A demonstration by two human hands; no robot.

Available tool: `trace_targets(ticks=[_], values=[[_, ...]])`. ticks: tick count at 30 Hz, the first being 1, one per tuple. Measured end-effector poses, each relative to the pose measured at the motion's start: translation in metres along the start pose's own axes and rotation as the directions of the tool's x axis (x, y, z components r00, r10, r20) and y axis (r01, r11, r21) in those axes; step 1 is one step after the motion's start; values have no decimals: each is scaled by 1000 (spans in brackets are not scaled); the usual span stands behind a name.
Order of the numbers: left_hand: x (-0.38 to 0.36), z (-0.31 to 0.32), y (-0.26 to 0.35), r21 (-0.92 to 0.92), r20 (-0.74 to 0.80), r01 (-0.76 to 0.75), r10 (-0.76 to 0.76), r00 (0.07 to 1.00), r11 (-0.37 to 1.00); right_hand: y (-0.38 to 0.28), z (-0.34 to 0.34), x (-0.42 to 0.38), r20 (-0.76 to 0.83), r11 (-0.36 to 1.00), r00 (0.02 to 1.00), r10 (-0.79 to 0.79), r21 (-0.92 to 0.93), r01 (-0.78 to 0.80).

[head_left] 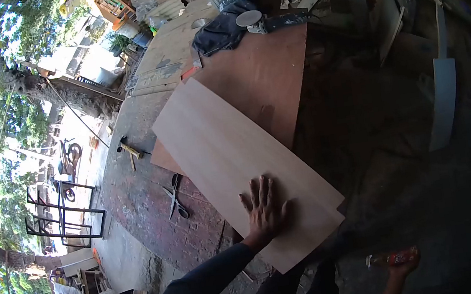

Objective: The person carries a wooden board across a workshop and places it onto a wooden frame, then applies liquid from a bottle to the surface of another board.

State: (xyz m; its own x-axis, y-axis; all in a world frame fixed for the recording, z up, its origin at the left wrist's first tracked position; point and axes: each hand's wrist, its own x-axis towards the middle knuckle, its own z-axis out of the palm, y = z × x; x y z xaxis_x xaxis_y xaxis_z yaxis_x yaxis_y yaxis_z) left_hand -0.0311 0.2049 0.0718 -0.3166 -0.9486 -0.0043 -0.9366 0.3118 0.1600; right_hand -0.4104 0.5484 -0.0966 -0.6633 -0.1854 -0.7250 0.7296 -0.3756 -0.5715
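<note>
**A:** What is the person touching?

**B:** The left hand (pixel 264 208) lies flat, fingers spread, palm down on a pale sheet of thin plywood (pixel 230 153). It holds nothing; it just presses on the sheet near its lower end. A dark long sleeve (pixel 195 289) leads up to it.

**A:** Describe the sheet.

**B:** Long, rectangular, light tan with a smooth, even face and straight edges. It runs diagonally from upper left to lower right. Near the hand a second pale layer shows just beneath it, slightly offset at the corner.

**A:** What is it lying on?

**B:** Its upper part overlaps a larger reddish-brown plywood board (pixel 265 77), and both rest on a stained concrete floor (pixel 135 202).

**A:** And the right hand?

**B:** Not visible. A bare foot in a sandal (pixel 399 262) shows at the lower right.

**A:** Anything nearby?

**B:** Scissors (pixel 175 197) lie on the floor just left of the pale sheet, a hammer (pixel 130 151) farther up. On the far end of the brown board sit a dark cloth (pixel 223 29) and a power tool (pixel 266 21).
</note>
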Motion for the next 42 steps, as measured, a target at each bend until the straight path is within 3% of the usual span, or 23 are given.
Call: trace_targets(ticks=[3, 4, 8, 10, 12, 13, 14, 16, 17, 18, 19, 20, 23, 25, 27, 30, 31, 32, 34, 35, 37, 39, 42], values=[[7, 1, 10, 23, -13, 89, -89, 996, 996, 3, -12, 27, 165, 998, 986, -36, -42, 44], [7, 3, 15, 33, 2, 114, -114, 993, 993, -2, -20, 26, 231, 1000, 973, 12, 4, -14], [23, 15, 23, 72, -17, 191, -190, 982, 979, -4, 96, -15, 438, 977, 897, 64, 154, -145], [38, 21, 35, 44, -44, 269, -267, 963, 962, -14, 147, -27, 473, 990, 879, 61, 82, -113], [63, 26, 46, 33, -81, 334, -331, 940, 942, -28, 170, -7, 436, 1000, 900, -20, -4, 24], [78, 30, 49, 41, -91, 358, -353, 931, 933, -44, 184, -9, 499, 947, 835, -234, -77, 312], [94, 34, 51, 51, -99, 382, -376, 921, 923, -75, 217, -34, 573, 810, 710, -409, -131, 572], [113, 33, 57, 61, -86, 427, -422, 903, 902, -148, 276, -100, 849, 623, 234, -473, 135, 771], [117, 32, 59, 58, -80, 423, -418, 905, 904, -178, 303, -139, 863, 507, 94, -497, 200, 839], [118, 31, 59, 60, -74, 419, -415, 907, 906, -185, 311, -155, 848, 387, 35, -530, 205, 899], [119, 30, 58, 64, -69, 412, -408, 911, 909, -171, 309, -150, 830, 307, 42, -556, 158, 939], [119, 32, 56, 66, -66, 411, -407, 911, 909, -143, 305, -133, 829, 278, 115, -547, 51, 959], [127, 37, 45, 143, -51, 318, -314, 948, 937, -16, 276, -44, 821, 363, 433, -373, -301, 882], [145, 35, 31, 158, -18, 155, -154, 988, 975, 39, 252, -12, 795, 401, 473, -379, -319, 859], [162, 34, 12, 226, 38, 2, -11, 999, 974, 9, 242, -38, 756, 429, 437, -488, -228, 874], [184, 24, -2, 198, 86, -212, 199, 976, 957, -73, 297, -93, 750, 317, 63, -659, 201, 927], [179, 23, -7, 226, 110, -228, 208, 972, 947, -83, 305, -96, 736, 307, 24, -676, 252, 918], [174, 19, -13, 225, 124, -265, 242, 962, 938, -72, 305, -88, 751, 349, 86, -654, 198, 916], [180, 18, -14, 200, 117, -343, 325, 938, 918, -27, 296, -57, 792, 615, 457, -406, -133, 777], [179, 19, -14, 202, 121, -336, 317, 941, 920, 0, 294, -46, 768, 756, 581, -269, -206, 621], [186, 21, -14, 216, 113, -322, 304, 946, 922, 19, 307, -37, 771, 939, 568, -287, 110, 325], [191, 23, -22, 228, 84, -325, 314, 946, 918, -14, 332, -53, 861, 957, 470, -197, 274, -100], [204, 25, -20, 219, 48, -328, 326, 944, 919, -36, 363, -30, 825, 844, 224, -519, 537, -23]])
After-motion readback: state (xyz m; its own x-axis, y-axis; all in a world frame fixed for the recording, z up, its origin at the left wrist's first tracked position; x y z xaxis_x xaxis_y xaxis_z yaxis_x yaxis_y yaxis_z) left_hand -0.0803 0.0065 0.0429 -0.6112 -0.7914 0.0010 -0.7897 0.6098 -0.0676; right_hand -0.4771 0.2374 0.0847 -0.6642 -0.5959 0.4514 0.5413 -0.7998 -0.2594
